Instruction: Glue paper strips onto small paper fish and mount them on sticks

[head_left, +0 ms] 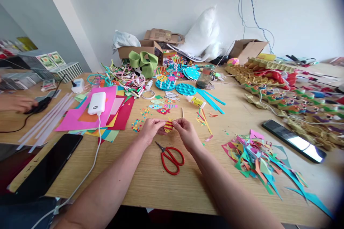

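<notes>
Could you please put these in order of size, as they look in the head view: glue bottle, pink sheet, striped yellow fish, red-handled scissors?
Largest to smallest:
1. Pink sheet, partly covered
2. Red-handled scissors, which lie nearer the camera than the bottle
3. Glue bottle
4. Striped yellow fish

On your tabletop [139,182], the scissors [172,159] lie near the front edge. The power bank [97,103] rests on paper sheets [119,114], left. Paper scraps [259,161] lie right, before the egg trays [290,96]. Boxes [142,49] stand along the rear edge.
</notes>
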The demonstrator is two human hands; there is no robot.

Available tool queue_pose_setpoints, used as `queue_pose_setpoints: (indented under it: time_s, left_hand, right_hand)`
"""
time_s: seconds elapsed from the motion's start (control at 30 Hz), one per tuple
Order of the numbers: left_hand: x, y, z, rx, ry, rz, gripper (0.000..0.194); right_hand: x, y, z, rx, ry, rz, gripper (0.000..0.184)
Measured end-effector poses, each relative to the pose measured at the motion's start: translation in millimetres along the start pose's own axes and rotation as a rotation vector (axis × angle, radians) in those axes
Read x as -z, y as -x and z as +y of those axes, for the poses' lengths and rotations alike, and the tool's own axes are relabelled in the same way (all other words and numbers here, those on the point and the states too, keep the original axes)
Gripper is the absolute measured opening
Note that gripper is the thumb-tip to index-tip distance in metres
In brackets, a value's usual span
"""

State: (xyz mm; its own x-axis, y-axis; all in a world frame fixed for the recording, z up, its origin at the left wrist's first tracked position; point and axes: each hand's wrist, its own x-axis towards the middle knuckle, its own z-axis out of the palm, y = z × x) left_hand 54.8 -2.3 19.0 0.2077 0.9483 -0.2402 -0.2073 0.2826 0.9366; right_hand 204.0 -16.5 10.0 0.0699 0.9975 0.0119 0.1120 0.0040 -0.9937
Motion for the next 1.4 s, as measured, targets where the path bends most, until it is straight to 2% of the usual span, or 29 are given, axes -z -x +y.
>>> queue_pose_setpoints:
  time_s: [0.97, 1.4]
  left_hand:
    - [0.4, 0.2, -2.5, -0.001, 0.000, -0.004, 0.021]
    - [1.2, -1.2, -3.4, 0.009, 0.016, -0.024, 0.018]
  right_hand:
    - [-0.2, -2.9, 7.2, -0.070, -0.178, -0.003, 0.026]
    - [-0.3, -3.9, 11.5, -0.064, -0.169, -0.010, 0.030]
